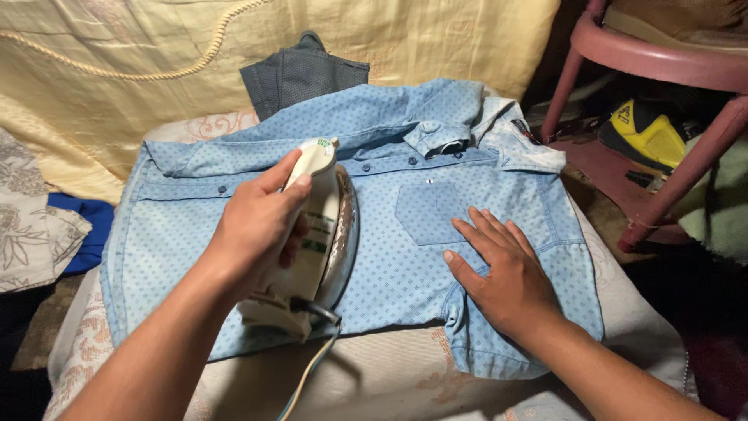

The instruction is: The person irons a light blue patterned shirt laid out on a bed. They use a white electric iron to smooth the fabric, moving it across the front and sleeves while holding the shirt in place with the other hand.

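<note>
A light blue patterned shirt [389, 257] lies spread flat on a padded cloth surface [389, 374], collar to the far right. My left hand [257, 226] grips the handle of a white electric iron [323, 226], which rests tilted on its edge on the shirt's middle, its metal soleplate facing right. The iron's cord [308, 374] trails toward me. My right hand [502, 269] lies flat, fingers together, pressing the shirt just below its chest pocket [425, 210].
A dark grey garment [300, 74] lies behind the shirt against a yellow quilted cloth [117, 62]. Floral and blue fabrics [47, 226] sit at the left. A pink plastic chair [662, 86] stands at the right, with a yellow-black object [647, 132] beneath it.
</note>
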